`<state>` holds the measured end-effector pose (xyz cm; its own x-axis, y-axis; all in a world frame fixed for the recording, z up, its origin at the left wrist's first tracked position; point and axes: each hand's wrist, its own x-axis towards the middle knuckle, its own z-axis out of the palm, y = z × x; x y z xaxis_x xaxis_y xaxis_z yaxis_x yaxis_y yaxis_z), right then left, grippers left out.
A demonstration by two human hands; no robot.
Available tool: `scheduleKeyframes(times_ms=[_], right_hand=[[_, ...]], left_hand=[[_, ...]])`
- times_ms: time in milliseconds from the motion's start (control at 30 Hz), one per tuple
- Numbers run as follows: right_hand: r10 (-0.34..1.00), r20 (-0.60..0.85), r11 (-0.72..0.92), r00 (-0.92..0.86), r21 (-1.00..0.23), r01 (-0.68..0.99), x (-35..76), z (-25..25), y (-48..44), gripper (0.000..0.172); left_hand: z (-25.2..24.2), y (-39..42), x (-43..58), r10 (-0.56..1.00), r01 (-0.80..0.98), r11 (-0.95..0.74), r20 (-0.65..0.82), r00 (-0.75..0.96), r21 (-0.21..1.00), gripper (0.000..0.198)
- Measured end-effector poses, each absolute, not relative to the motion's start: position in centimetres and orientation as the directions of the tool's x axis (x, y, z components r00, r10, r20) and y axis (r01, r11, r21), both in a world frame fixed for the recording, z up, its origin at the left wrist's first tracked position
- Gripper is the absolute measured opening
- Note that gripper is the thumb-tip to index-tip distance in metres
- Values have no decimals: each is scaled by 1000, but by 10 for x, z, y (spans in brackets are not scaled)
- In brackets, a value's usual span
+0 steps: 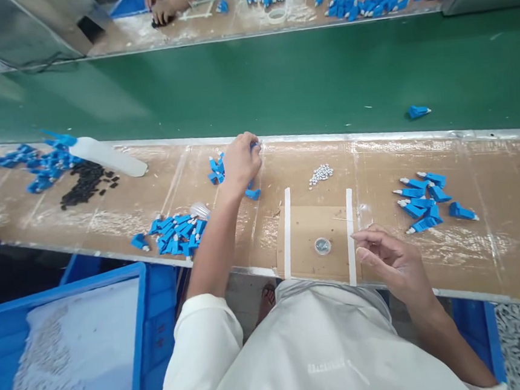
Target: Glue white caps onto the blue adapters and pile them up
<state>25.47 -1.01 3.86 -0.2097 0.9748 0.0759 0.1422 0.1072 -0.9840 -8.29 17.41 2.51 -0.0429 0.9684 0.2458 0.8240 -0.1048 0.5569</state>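
Observation:
My left hand (240,160) reaches out to a small cluster of blue plastic connector parts (216,168) near the far edge of the taped cardboard bench; its fingers are curled around a blue part (254,145). My right hand (390,256) hovers at the near edge beside the right white strip (350,235), thumb and fingers pinched loosely; what they hold is too small to make out. Between the two white strips lies a small round metal piece (323,246). A little heap of tiny white pieces (321,174) sits just beyond.
Blue parts with white tips lie in piles at right (424,202) and near left (176,232). Black pieces (83,183) and more blue parts lie far left. A green conveyor belt (277,84) carries one blue part (418,111). Blue bins stand below; another person's hands (159,3) work opposite.

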Motion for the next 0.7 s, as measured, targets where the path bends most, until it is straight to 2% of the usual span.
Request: scheduleKeyframes(times_ms=[167,300,367,433,567,633,700], right_hand=[[980,43,86,-196,-972,216,259,40,-11,14],[988,70,110,-140,-946,305,279,48,-7,16],[985,117,158,-123,-900,406,295,56,9,18],[979,164,204,-122,-816,541,313,65,42,20],[964,259,220,-61,-646,731,354,68,157,11],[959,281,151,42,-631,761,369,62,218,22],[951,302,145,65,-623,769,374,53,265,33]], left_hand=[[28,197,-102,998,895,9,54,-37,446,25],[30,197,-105,999,900,-6,33,-9,436,29],[31,195,-103,999,892,-34,34,21,451,26],[35,187,-96,996,879,-65,83,29,472,25],[41,154,-71,952,827,-183,305,15,531,26],[38,133,-53,931,770,-290,354,90,568,21],[34,114,-33,893,661,-435,384,234,611,22]])
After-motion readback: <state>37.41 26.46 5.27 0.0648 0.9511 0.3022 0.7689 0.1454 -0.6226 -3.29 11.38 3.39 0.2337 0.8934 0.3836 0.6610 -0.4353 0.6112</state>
